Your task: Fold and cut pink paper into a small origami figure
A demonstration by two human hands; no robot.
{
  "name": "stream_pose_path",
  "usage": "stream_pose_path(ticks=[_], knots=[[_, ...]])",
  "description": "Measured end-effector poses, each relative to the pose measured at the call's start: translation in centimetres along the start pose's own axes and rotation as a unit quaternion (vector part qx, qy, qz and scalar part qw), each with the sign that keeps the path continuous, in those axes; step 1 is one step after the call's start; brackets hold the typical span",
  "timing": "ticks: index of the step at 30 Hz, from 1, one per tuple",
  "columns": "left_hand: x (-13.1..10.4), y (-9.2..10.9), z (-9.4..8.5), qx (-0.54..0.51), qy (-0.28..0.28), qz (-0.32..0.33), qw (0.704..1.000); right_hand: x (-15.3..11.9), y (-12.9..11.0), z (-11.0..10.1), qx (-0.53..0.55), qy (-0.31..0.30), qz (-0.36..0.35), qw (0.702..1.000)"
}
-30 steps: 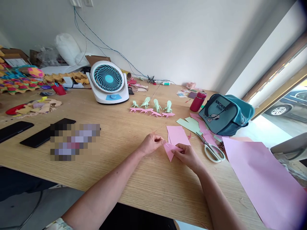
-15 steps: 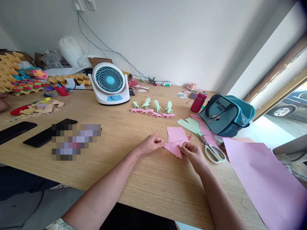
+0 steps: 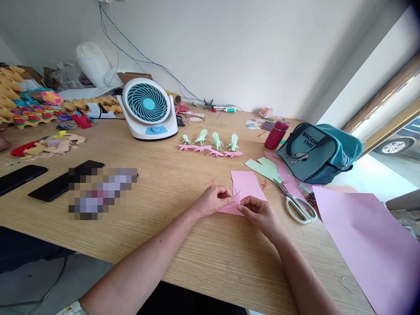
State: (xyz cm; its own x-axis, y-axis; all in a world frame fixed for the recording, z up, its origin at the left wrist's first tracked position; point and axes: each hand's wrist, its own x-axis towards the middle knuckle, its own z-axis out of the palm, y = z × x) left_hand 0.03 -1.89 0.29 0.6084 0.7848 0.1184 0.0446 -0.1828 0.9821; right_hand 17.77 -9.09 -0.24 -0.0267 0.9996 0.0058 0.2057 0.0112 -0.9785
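Note:
A folded piece of pink paper (image 3: 232,209) is pinched between my two hands, low over the wooden table. My left hand (image 3: 218,199) grips its upper left part between thumb and fingers. On the other side, my right hand (image 3: 257,213) is closed on the right part. Just behind lies a small stack of pink paper sheets (image 3: 247,180), partly covered by my fingers. Scissors with white handles (image 3: 300,209) rest to the right of my right hand. Farther back, green paper insects (image 3: 216,141) stand behind a row of pink paper insects (image 3: 215,153).
A white fan (image 3: 151,109) stands at the back left. At the right are a red bottle (image 3: 276,134), a teal bag (image 3: 311,153), green paper scraps (image 3: 264,168) and a large pink sheet (image 3: 367,232). Black phone-like objects (image 3: 22,178) lie at left, near another person's hand (image 3: 4,142).
My left hand has moved right, closer to my right hand, and the paper between them has been turned. The whole view has shifted slightly.

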Motion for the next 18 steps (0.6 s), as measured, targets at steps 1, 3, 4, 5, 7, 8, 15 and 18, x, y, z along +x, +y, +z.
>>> stream_pose_path(ticks=[1,3,4,5,7,8,15,18], knots=[[-0.01,0.09,0.00,-0.003,0.008,-0.002,1.000,-0.02,0.03,-0.01,0.000,-0.002,-0.002,1.000],[-0.11,0.29,0.06,-0.015,0.015,-0.014,1.000,-0.09,0.04,-0.04,-0.002,-0.003,-0.002,1.000],[-0.18,0.39,0.11,-0.028,0.017,-0.025,0.999,-0.14,0.02,-0.07,-0.004,-0.003,-0.001,1.000],[-0.26,0.49,0.17,-0.044,0.019,-0.037,0.998,-0.20,-0.02,-0.10,-0.007,-0.001,0.000,1.000],[-0.39,0.66,0.28,-0.077,0.018,-0.063,0.995,-0.29,-0.11,-0.20,-0.016,0.002,0.000,1.000],[-0.44,0.73,0.33,-0.091,0.018,-0.074,0.993,-0.33,-0.16,-0.24,-0.022,0.004,0.002,1.000],[-0.38,0.72,0.45,-0.139,0.011,-0.094,0.986,-0.25,-0.38,-0.03,-0.041,0.035,0.015,0.998],[-0.23,0.62,0.49,-0.148,0.002,-0.089,0.985,-0.19,-0.34,0.14,-0.046,0.043,0.011,0.998]])
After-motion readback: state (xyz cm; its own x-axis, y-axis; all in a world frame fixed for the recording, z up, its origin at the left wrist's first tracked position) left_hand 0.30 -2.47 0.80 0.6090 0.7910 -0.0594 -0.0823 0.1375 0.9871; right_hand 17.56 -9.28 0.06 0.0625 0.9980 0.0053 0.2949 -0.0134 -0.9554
